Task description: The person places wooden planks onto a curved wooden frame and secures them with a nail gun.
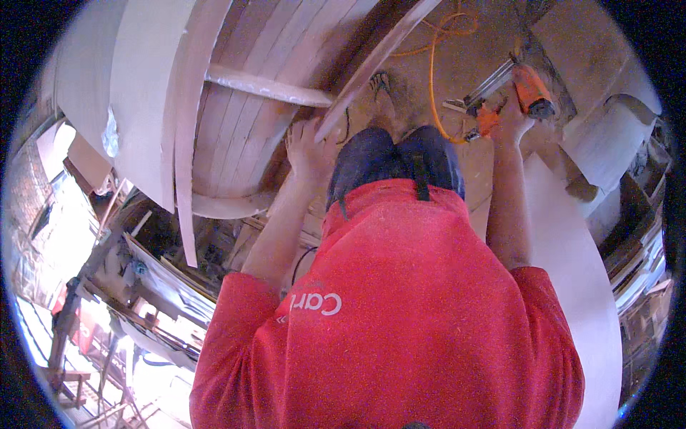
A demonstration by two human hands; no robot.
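My left hand (306,149) is at the lower end of a long, narrow wooden rail (375,61), with fingers to one side and the thumb partly hidden. This rail belongs to a large curved wooden frame with a slatted inner face (246,132) and a short crosspiece (268,87). Off to the right, my right hand (511,123) is closed around the grip of an orange nail gun (532,89). The gun's long metal magazine (491,82) points up and away from me. An orange air hose (433,79) joins it near my hand.
Pale curved panels (146,86) stand at far left. A large white sheet (572,286) lies beside my right arm, with bent brown sheets (614,139) beyond it. The hose loops across the floor near my foot (381,86). Timber scraps (171,282) are at lower left.
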